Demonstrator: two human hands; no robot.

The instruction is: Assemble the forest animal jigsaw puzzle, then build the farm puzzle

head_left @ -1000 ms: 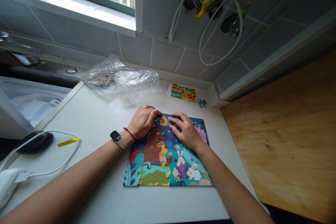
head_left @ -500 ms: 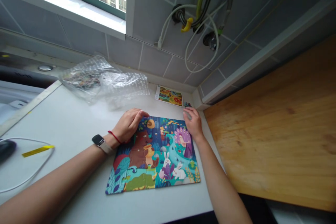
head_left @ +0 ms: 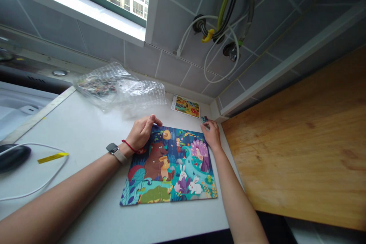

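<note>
flat, colourful animal puzzle [head_left: 174,166]

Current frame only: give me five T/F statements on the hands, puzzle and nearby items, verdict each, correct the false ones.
1. The left hand is at the puzzle's upper-left corner. True.
2. The watch is on the right arm. False: the watch is on the left arm.
3. The puzzle shows two white rabbits. True.
4. The picture card lies under the puzzle. False: it lies apart, beyond the far edge.
5. The right hand is at the small piece. True.
</note>
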